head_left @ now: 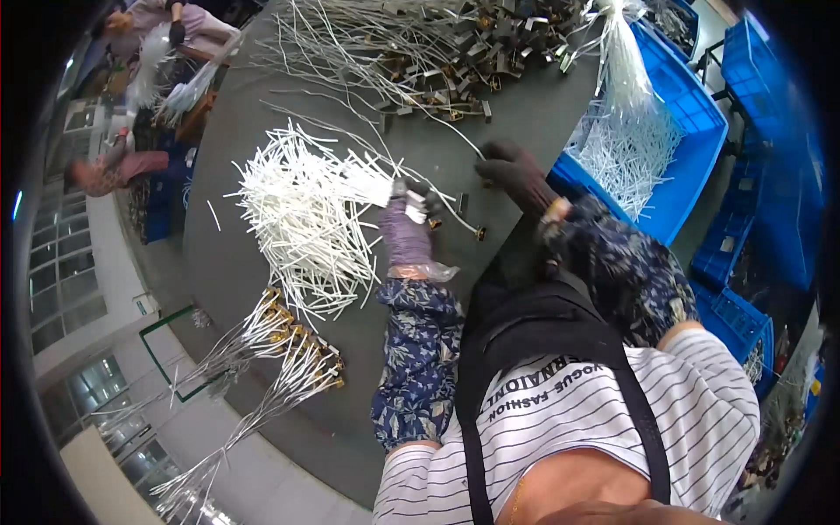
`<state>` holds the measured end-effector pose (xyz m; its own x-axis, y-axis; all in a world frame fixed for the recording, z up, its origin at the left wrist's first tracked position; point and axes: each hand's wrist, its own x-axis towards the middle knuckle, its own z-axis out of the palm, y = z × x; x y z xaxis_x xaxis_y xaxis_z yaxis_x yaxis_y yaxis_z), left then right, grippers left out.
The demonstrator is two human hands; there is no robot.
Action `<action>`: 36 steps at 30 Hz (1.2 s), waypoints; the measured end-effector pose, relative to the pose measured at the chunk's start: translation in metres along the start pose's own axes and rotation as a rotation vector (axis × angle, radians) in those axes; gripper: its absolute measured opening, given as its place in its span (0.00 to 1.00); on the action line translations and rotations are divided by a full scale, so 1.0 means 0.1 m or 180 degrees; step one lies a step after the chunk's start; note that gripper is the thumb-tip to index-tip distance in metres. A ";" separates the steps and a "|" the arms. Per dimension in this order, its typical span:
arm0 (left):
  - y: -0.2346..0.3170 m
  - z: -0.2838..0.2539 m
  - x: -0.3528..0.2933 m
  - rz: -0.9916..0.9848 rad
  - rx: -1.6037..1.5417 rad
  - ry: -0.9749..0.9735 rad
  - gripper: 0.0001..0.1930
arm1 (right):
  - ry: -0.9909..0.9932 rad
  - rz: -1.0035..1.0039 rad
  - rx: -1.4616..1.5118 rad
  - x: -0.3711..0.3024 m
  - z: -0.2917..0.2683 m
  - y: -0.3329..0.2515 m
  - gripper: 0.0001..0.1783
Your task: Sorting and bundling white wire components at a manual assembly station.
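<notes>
My left hand (409, 219), in a purple glove with dark fingertips, is closed at the right edge of a heap of short white tubes (297, 219). White tubes show between its curled fingers. Beside it lie a small grey block (462, 204) and a brass-coloured end piece (479, 234) on a white wire. My right hand (514, 173), in a dark glove, is to the right with its fingers together. Its fingertips meet the end of a thin white wire (459, 133), which curves back toward the far pile; the exact grip is too small to make out.
Wires with grey and brass-coloured ends (455, 66) are piled at the table's far side. Bundled wires (297, 350) hang over the near left edge. A blue crate (700, 131) of white tubes stands at right, other blue crates (735, 324) beyond. Two people (114, 166) are at far left.
</notes>
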<state>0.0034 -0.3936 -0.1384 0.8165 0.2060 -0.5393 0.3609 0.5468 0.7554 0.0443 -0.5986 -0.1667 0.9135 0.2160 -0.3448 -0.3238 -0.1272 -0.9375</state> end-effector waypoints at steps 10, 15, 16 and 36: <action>-0.59 0.79 0.11 0.0007 -0.0175 -0.0393 0.16 | -0.1277 -0.0962 -0.3116 -2.63 -1.42 1.89 0.05; -0.19 0.71 0.32 0.0025 -0.0227 -0.0044 0.12 | 0.0699 0.2693 0.0187 -3.38 -1.75 1.62 0.10; -0.03 0.69 0.34 0.0307 -0.0238 0.0014 0.13 | 0.0663 0.2665 0.0216 -3.36 -1.74 1.57 0.10; 0.60 0.44 -0.06 0.0769 0.0449 -0.0137 0.15 | 0.0492 0.2100 0.0225 -3.28 -1.72 1.53 0.12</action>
<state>0.0396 -0.3978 -0.0738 0.9038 0.2804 -0.3233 0.2102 0.3670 0.9062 -0.2625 -0.8555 -0.1886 0.5422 -0.0265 -0.8398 -0.8358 -0.1203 -0.5358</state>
